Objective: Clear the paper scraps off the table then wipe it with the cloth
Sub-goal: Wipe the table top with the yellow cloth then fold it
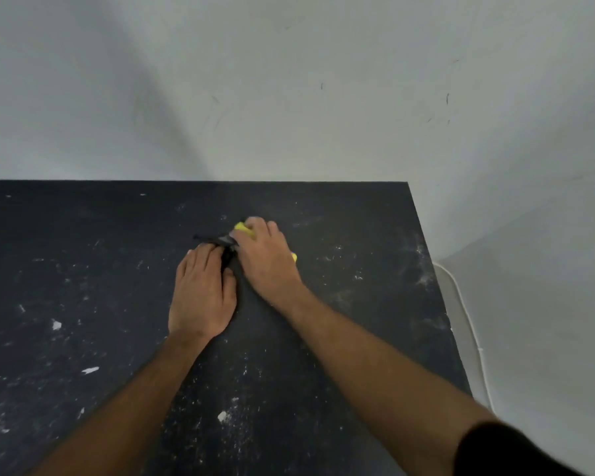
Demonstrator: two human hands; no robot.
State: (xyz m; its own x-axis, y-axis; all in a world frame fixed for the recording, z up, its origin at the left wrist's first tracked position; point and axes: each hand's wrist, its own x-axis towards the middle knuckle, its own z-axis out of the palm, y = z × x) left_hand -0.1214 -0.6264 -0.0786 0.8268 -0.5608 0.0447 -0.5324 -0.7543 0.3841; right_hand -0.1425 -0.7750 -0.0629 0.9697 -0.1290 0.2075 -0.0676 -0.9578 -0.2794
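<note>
A dark, scuffed table (117, 269) fills the lower view. My right hand (267, 257) lies over a yellow cloth (244, 228), whose edges peek out beyond the fingers and at the hand's right side. My left hand (201, 293) rests palm down beside it, its fingertips on a small black piece (220, 240) lying between the two hands. A few small white paper scraps sit on the table: one at the left (56, 325), another (90, 370) below it, and one near the front (222, 416).
A pale grey wall (289, 97) runs behind the table's far edge. The table's right edge (437, 286) drops to a light floor where a white cable (468, 321) runs. White specks and smears mark the tabletop.
</note>
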